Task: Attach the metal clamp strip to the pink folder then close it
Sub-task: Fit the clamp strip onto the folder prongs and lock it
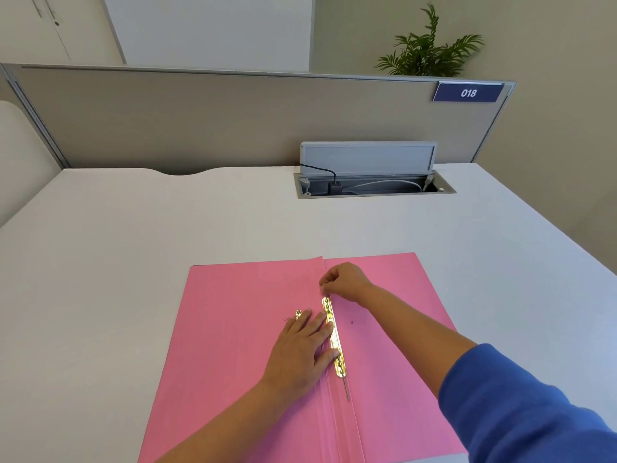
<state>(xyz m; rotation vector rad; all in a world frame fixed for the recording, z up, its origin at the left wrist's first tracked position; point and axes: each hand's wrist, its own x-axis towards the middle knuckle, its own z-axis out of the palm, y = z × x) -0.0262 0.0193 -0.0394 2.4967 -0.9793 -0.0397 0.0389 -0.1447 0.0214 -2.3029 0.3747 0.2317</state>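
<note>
The pink folder (233,355) lies open and flat on the white desk, its spine crease running toward me. A shiny gold metal clamp strip (335,342) lies along the crease, with a thin prong sticking out at its near end. My left hand (302,349) rests flat on the left leaf, fingertips pressing on the strip's middle. My right hand (345,281) pinches the prong at the strip's far end. A small gold sliding piece (298,313) lies loose on the left leaf by my left fingertips.
The white desk (133,235) extends around the folder. An open cable hatch (370,185) with a raised lid and plugged cables sits at the back. A grey partition (200,118) with a "018" label closes the far edge.
</note>
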